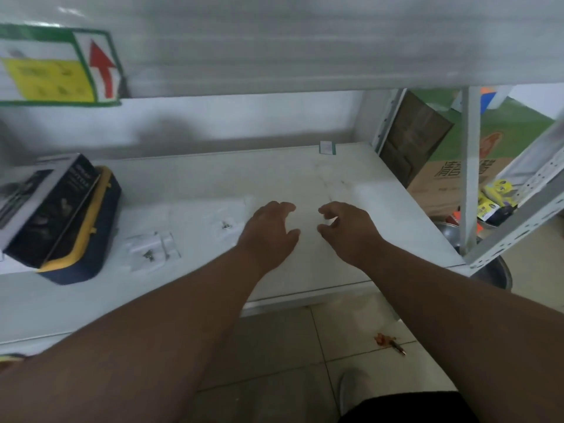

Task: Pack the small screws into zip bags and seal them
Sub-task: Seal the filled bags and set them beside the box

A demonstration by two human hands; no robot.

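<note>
Both hands are held over the middle of the white table point(351, 166), facing each other and slightly apart. The left hand point(268, 230) is loosely curled with the fingers relaxed, and nothing is seen in it. The right hand point(348, 230) is curled in the same way; whether something thin and clear is pinched at its fingertips cannot be told through the blur.

Two groups of clear zip bags are lying flat to the left. One zip bag point(227, 222) is just beside the left hand, with a few small dark screws point(226, 225) visible inside it. A second zip bag point(152, 250) lies farther left, with more screws point(148, 254) showing through the film.

The bags are judged to be very light, limp and slippery, so they are best pinched at the stiffer zip strip along the mouth, one hand at each end. The screws are judged hard, tiny and prone to rolling or scattering.

The table top is smooth, pale and faintly stained. A dark box point(45, 206) rests on a blue and yellow case point(91, 239) at the left. A metal shelf frame point(470, 166), cardboard boxes point(442, 178) and a tiled floor point(290, 346) are seen around it.
</note>
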